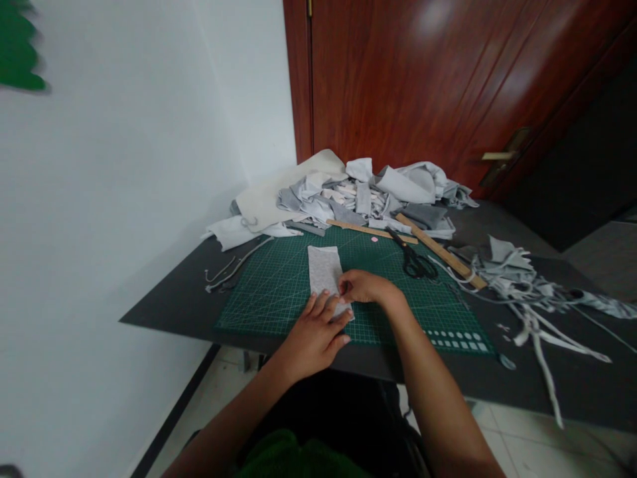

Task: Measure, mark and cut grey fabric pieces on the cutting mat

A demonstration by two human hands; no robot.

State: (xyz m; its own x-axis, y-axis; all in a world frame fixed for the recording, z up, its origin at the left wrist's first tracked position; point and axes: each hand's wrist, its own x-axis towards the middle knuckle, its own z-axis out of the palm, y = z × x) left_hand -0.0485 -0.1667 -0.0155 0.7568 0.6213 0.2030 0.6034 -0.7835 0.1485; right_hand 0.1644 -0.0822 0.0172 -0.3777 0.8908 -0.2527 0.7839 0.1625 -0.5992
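- Mat (269,292): green, gridded, lying on the dark counter (172,302).
- Cloth (324,269): a light grey strip, flat on the mat's middle, its near end toward the mat's near edge.
- Left hand (309,340): at the mat's near edge, fingers slightly spread over the cloth's near part.
- Right hand (369,287): above the mat, fingers bent at the cloth's right edge; whether they pinch it cannot be told.
- Scissors (418,264): black, on the mat's far right part.
- Fabric pile (363,192): beyond the mat's far edge.
- Scraps (512,272): right of the mat.
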